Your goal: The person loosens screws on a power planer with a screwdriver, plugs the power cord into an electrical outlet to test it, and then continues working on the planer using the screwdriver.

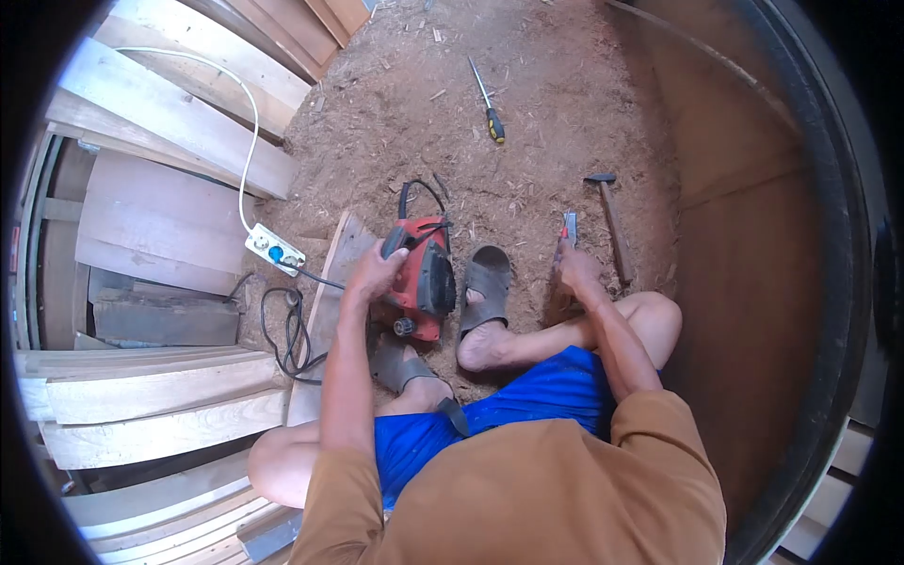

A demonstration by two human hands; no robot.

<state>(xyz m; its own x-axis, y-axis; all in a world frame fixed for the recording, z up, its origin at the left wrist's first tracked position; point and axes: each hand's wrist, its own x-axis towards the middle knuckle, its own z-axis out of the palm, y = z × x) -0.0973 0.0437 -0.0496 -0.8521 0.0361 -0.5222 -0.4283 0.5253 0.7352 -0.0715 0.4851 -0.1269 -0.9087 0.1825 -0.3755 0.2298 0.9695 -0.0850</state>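
My left hand (374, 273) is wrapped round the handle of a red and black electric planer (407, 280), which rests on its side or base between my knees; I cannot tell which. A black cord leads from it. My right hand (579, 270) is closed on a small tool with red and grey parts (569, 229), low over the ground; its kind is not clear. Just beneath that hand is a brown piece of wood (557, 299). Right of it lies a hammer (614, 226) with a wooden handle.
A screwdriver (491, 111) with a black and yellow handle lies farther out on the shavings-covered ground (377, 122). A white power strip (274, 249) sits at the left, near stacked boards (169, 400). A brown panel (744, 311) curves along the right side.
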